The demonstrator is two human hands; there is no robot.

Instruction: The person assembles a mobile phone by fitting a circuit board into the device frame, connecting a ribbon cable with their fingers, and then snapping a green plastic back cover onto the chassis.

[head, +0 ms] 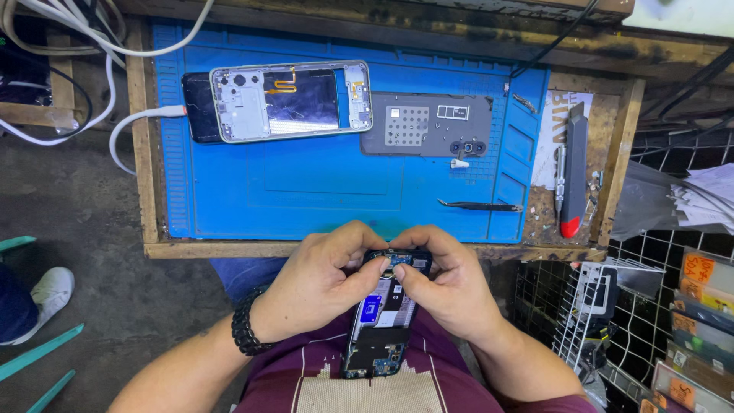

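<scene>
The opened phone (382, 317) is held over the lap, just in front of the near edge of the surface (367, 251), its back cover off so that a circuit board, a blue part and a black panel are shown. Its far end is pinched between both hands. The left hand (321, 279), with a black bead bracelet (246, 321) on its wrist, is closed on the phone's left side, the thumb pressed near the top of the board. The right hand (451, 283) is closed on the right side, its thumb laid against the same upper area, so both grips are narrow and tight around the phone.

On the surface a blue work mat (321, 191) is spread. At its far left corner a second phone frame (290, 99) is laid face down over a dark phone (197, 107), into which a white cable (141, 118) is plugged. A grey back plate (424, 126) is placed beside it toward the far right, with a small white part (459, 163) just at its near edge. Black tweezers (480, 206) are laid near the mat's right edge. Off the mat, at the right edge of the surface, a utility knife (573, 172) with a red tip is rested.
</scene>
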